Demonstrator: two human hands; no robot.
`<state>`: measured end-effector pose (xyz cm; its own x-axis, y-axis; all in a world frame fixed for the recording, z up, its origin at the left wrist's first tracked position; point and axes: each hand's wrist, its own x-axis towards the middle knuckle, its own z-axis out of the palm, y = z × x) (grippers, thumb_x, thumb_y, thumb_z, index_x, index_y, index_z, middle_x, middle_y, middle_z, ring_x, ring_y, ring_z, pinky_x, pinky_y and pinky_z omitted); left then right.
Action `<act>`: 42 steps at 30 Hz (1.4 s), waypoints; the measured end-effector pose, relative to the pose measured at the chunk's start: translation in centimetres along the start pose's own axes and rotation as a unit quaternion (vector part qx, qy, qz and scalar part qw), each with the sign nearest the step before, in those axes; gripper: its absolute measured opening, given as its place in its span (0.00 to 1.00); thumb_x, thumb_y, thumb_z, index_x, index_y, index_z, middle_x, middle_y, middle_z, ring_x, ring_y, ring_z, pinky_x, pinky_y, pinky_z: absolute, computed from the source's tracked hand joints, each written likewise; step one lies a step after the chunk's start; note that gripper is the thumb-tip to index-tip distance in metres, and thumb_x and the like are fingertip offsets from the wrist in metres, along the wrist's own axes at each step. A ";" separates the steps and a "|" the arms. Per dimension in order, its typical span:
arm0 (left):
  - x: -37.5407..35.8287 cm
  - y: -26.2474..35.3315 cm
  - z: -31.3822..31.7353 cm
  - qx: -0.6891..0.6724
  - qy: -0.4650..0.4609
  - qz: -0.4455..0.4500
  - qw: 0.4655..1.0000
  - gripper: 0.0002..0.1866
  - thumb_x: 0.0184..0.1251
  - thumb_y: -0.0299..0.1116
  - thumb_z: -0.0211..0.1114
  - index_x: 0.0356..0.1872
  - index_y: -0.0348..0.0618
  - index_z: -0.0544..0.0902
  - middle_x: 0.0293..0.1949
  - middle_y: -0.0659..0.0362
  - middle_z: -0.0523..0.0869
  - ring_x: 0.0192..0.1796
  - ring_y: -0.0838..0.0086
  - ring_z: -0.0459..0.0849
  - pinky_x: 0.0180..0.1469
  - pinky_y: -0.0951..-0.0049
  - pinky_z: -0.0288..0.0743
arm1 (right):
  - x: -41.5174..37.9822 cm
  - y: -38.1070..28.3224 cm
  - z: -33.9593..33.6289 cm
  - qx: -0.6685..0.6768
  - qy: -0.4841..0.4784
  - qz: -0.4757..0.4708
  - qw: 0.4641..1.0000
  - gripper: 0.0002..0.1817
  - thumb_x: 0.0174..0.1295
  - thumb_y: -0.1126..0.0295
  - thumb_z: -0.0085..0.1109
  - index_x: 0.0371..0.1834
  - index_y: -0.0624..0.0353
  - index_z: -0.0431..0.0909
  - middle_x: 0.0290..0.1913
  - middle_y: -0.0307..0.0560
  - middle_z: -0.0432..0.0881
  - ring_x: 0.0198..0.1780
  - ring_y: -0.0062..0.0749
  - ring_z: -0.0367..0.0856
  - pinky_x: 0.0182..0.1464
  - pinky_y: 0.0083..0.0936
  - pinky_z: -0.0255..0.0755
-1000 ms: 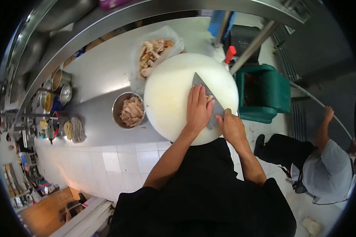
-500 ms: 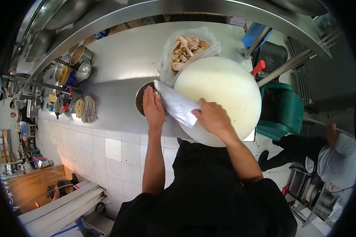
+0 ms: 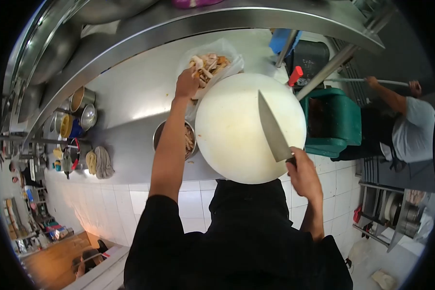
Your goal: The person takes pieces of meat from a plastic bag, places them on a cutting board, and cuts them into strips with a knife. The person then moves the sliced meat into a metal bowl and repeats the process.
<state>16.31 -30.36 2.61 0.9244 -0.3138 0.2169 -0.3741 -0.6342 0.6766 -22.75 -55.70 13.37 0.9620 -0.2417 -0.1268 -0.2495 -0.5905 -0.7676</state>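
My left hand (image 3: 187,83) reaches to the near left side of a clear plastic bag (image 3: 233,54) of chopped meat pieces (image 3: 209,64). Its fingers curl at a pale piece there, partly hidden by the hand itself. Beneath my left forearm stands a metal bowl (image 3: 194,153) holding cut strips of meat (image 3: 189,140). My right hand (image 3: 304,175) grips the handle of a large kitchen knife (image 3: 271,126). The blade is over the right half of a round white cutting board (image 3: 227,130), tip pointing away from me.
A green bin (image 3: 345,118) stands right of the board, near a red handle (image 3: 296,75). Metal pots (image 3: 82,99) and cloths (image 3: 103,163) sit at the left of the steel table (image 3: 135,82). A shelf edge (image 3: 217,15) runs overhead. Another person (image 3: 411,128) holds a pole at right.
My left hand has left the bowl and moved forward to the bag. The knife has swung from the bowl's edge to the right over the board. The view has shifted.
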 end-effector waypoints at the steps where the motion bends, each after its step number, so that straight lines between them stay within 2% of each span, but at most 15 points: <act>1: 1.3 -1.3 1.0 0.082 -0.007 0.033 0.996 0.21 0.66 0.31 0.66 0.60 0.36 0.82 0.56 0.47 0.87 0.56 0.55 0.86 0.61 0.57 0.78 | -0.3 -0.9 0.1 -0.007 0.002 -0.010 1.000 0.21 0.64 0.81 0.60 0.60 0.68 0.70 0.49 0.70 0.79 0.50 0.66 0.81 0.52 0.48 0.75; 2: 2.2 -2.3 1.8 0.078 -0.011 0.042 0.996 0.21 0.66 0.31 0.66 0.60 0.36 0.82 0.56 0.47 0.87 0.56 0.55 0.86 0.61 0.57 0.78 | -0.8 -1.7 0.3 -0.013 0.003 -0.017 1.000 0.21 0.64 0.81 0.60 0.60 0.68 0.70 0.49 0.69 0.79 0.49 0.66 0.81 0.51 0.49 0.75; 4: 3.9 -1.9 2.2 0.266 -0.139 -0.010 0.954 0.22 0.65 0.35 0.66 0.59 0.38 0.81 0.61 0.46 0.84 0.63 0.55 0.82 0.64 0.55 0.76 | -1.0 -1.6 0.8 -0.023 0.031 -0.012 0.999 0.21 0.64 0.81 0.60 0.60 0.68 0.69 0.48 0.68 0.78 0.47 0.65 0.81 0.50 0.49 0.75; 6: 4.7 -1.5 2.2 0.279 -0.151 -0.019 0.948 0.22 0.67 0.38 0.65 0.59 0.38 0.81 0.58 0.45 0.86 0.61 0.52 0.84 0.63 0.54 0.77 | -1.4 -1.1 1.0 -0.025 0.053 -0.015 0.998 0.21 0.65 0.81 0.60 0.60 0.68 0.69 0.48 0.69 0.78 0.48 0.65 0.81 0.51 0.49 0.75; 8: 5.8 -1.6 1.4 0.257 -0.158 -0.118 0.946 0.24 0.64 0.40 0.70 0.58 0.39 0.83 0.54 0.46 0.88 0.57 0.52 0.86 0.60 0.55 0.79 | -1.5 -0.4 0.9 -0.022 0.066 -0.001 0.998 0.21 0.66 0.80 0.59 0.61 0.70 0.69 0.50 0.72 0.78 0.51 0.67 0.81 0.54 0.49 0.75; 14: 10.5 -7.4 -2.0 0.148 -0.286 -0.073 0.944 0.18 0.59 0.43 0.73 0.48 0.46 0.91 0.45 0.50 0.92 0.46 0.63 0.92 0.50 0.62 0.84 | -1.6 -0.1 0.8 -0.045 0.076 0.014 0.996 0.22 0.68 0.78 0.57 0.63 0.73 0.68 0.54 0.74 0.79 0.54 0.68 0.80 0.57 0.49 0.74; 16: 11.7 -5.6 -1.6 0.159 -0.287 -0.038 0.944 0.17 0.63 0.40 0.70 0.51 0.45 0.90 0.48 0.51 0.92 0.49 0.64 0.91 0.54 0.63 0.82 | -1.5 0.1 0.8 -0.054 0.085 -0.001 0.995 0.22 0.67 0.78 0.58 0.63 0.73 0.69 0.53 0.73 0.80 0.54 0.68 0.80 0.56 0.49 0.75; 18: 11.5 -2.2 0.0 0.075 -0.236 0.114 0.962 0.16 0.70 0.32 0.61 0.54 0.38 0.87 0.49 0.52 0.91 0.47 0.65 0.89 0.53 0.66 0.82 | -1.3 0.0 0.4 -0.034 0.077 0.012 0.996 0.22 0.67 0.78 0.58 0.63 0.73 0.69 0.52 0.73 0.80 0.54 0.68 0.80 0.56 0.49 0.75; 19: 11.9 -2.5 1.6 0.076 -0.239 0.114 0.961 0.16 0.70 0.32 0.61 0.54 0.38 0.87 0.49 0.52 0.91 0.47 0.65 0.89 0.53 0.66 0.82 | -1.2 0.0 0.3 -0.015 0.068 0.024 0.997 0.21 0.67 0.78 0.58 0.62 0.73 0.70 0.52 0.73 0.80 0.54 0.68 0.80 0.56 0.48 0.75; 22: 12.7 0.0 5.0 0.061 -0.233 0.195 0.951 0.19 0.71 0.26 0.57 0.59 0.50 0.86 0.50 0.52 0.90 0.51 0.61 0.88 0.55 0.63 0.81 | -1.3 -0.2 0.2 -0.027 0.078 0.012 0.997 0.21 0.66 0.78 0.59 0.62 0.73 0.71 0.51 0.73 0.80 0.53 0.68 0.80 0.56 0.48 0.75; 24: 11.5 3.9 4.3 0.324 -0.255 0.138 0.900 0.24 0.71 0.25 0.57 0.62 0.64 0.84 0.56 0.54 0.88 0.59 0.59 0.85 0.61 0.57 0.78 | -1.4 0.2 0.6 -0.025 0.095 0.004 0.995 0.21 0.66 0.78 0.58 0.62 0.73 0.70 0.51 0.72 0.80 0.53 0.68 0.80 0.55 0.48 0.75; 25: 11.6 3.5 4.7 0.376 -0.261 0.169 0.873 0.24 0.71 0.26 0.58 0.60 0.73 0.84 0.60 0.60 0.85 0.64 0.59 0.81 0.65 0.51 0.74 | -1.6 0.2 0.8 -0.022 0.096 0.013 0.995 0.21 0.67 0.78 0.58 0.62 0.73 0.70 0.51 0.72 0.80 0.52 0.68 0.80 0.55 0.49 0.75; 32: 13.6 4.2 2.7 0.528 -0.282 0.245 0.763 0.14 0.66 0.27 0.64 0.50 0.58 0.87 0.55 0.57 0.85 0.65 0.62 0.80 0.65 0.51 0.72 | -2.0 0.1 0.8 -0.013 0.089 0.022 0.996 0.21 0.68 0.77 0.58 0.62 0.71 0.70 0.47 0.71 0.79 0.50 0.68 0.79 0.52 0.50 0.74; 34: 12.9 3.7 0.2 0.519 -0.277 0.265 0.764 0.11 0.65 0.28 0.66 0.46 0.57 0.88 0.53 0.59 0.86 0.65 0.63 0.79 0.63 0.54 0.73 | -2.0 0.1 0.8 -0.013 0.080 0.020 0.997 0.21 0.68 0.77 0.57 0.62 0.71 0.70 0.46 0.71 0.79 0.49 0.68 0.79 0.52 0.50 0.74; 42: 8.4 0.7 -6.5 0.283 -0.161 0.311 0.893 0.12 0.64 0.26 0.67 0.48 0.45 0.85 0.52 0.56 0.86 0.57 0.60 0.81 0.59 0.60 0.75 | -1.2 2.6 0.3 -0.016 0.076 -0.010 0.997 0.22 0.68 0.77 0.58 0.64 0.74 0.71 0.52 0.71 0.81 0.53 0.66 0.80 0.56 0.47 0.74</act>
<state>24.35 -28.84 9.51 0.4887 -0.8591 0.1518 -0.8700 -0.4929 0.0113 -24.55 -56.66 11.35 0.9392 -0.3431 -0.0134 -0.2370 -0.6195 -0.7484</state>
